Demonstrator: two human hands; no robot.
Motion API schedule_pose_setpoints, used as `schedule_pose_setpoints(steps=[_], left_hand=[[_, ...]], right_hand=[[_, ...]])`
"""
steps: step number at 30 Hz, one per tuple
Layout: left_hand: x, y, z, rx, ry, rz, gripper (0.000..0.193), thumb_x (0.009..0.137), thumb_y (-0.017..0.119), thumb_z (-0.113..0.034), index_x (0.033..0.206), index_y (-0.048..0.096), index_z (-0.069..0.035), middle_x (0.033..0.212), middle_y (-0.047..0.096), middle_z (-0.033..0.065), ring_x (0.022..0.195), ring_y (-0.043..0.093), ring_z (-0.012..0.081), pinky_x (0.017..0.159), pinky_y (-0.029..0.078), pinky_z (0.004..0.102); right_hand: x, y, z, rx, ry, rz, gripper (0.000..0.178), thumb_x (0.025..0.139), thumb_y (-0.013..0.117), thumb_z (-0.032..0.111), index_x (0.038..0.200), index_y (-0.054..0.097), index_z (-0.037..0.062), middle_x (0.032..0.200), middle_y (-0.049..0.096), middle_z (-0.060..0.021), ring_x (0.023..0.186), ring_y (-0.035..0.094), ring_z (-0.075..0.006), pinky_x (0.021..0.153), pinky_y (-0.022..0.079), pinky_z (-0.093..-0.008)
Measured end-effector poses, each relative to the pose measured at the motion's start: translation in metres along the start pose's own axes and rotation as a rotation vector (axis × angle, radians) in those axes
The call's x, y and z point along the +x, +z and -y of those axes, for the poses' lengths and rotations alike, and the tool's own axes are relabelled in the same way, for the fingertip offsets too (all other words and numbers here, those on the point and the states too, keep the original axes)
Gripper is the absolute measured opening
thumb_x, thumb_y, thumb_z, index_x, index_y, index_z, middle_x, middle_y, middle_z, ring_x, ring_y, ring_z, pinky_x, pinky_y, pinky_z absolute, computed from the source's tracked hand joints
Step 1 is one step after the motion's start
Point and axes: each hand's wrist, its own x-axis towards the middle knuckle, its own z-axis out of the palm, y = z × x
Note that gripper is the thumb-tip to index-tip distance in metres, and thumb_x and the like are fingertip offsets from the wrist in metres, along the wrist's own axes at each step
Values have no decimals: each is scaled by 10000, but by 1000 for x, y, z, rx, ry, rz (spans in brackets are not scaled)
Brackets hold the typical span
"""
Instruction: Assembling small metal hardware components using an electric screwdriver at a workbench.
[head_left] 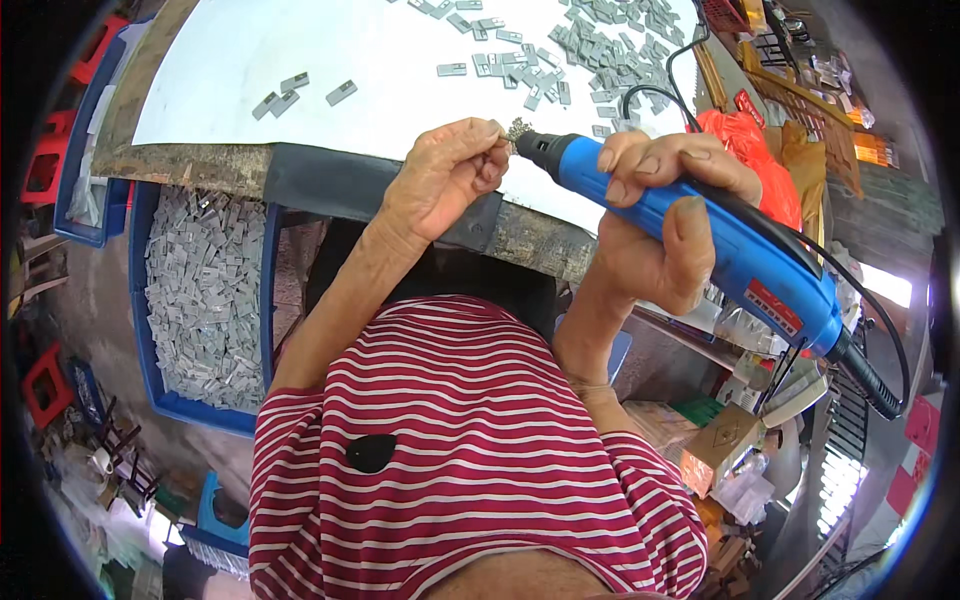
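My right hand [665, 210] is wrapped round a blue corded electric screwdriver [690, 235], holding it aslant with its black nose toward the upper left. A clump of tiny dark-golden pieces [518, 128], perhaps screws, clings at the tool's tip. At that tip my left hand [450, 165] is closed in a pinch, thumb and finger beside the clump. Whatever lies between those fingertips is too small to make out. Beyond both hands, small grey rectangular parts [515, 70] lie scattered on the white tabletop [330, 40].
On the left, a blue crate [140, 300] full of grey parts stands below the table edge. A few grey parts [285, 100] lie apart on the tabletop. A black cord [675, 75] runs over its right side, near a red plastic bag [755, 150]. Cardboard boxes [725, 440] stand at the lower right.
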Motion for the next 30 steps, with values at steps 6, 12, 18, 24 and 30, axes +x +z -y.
schedule_pose_setpoints(steps=[6,12,18,24,30], left_hand=[[1,1,0,-3,-12,11,151,848,547,-135,853,559,15,741,547,64,629,452,106,551,372,222],[1,2,-1,-6,-18,26,178,868,524,-163,865,561,11,756,544,66,639,447,110,555,371,230],[-2,7,-4,30,-16,-1,205,873,519,-186,879,567,13,757,547,65,645,450,103,554,370,227],[-2,13,-21,536,176,-154,174,847,536,-148,875,569,21,718,559,39,590,460,87,540,380,213],[33,-4,-45,1626,647,-350,140,745,570,-81,866,586,-12,767,560,120,711,540,250,673,442,327]], right_hand=[[1,-6,-3,-52,-13,-2,337,782,474,130,1086,472,-17,856,514,-171,613,497,-201,635,407,-408],[0,-6,-4,-7,2,-41,338,767,466,120,1077,481,-13,860,522,-175,625,502,-205,642,400,-410],[2,-5,-1,27,24,-61,339,761,465,121,1071,485,-17,857,518,-172,633,498,-206,650,393,-412],[2,-9,6,25,23,-82,341,757,476,130,1064,493,-17,841,504,-159,631,495,-202,659,396,-403],[-3,-8,5,-22,57,-124,338,746,484,124,1055,496,-12,833,501,-156,616,490,-201,652,399,-405]])
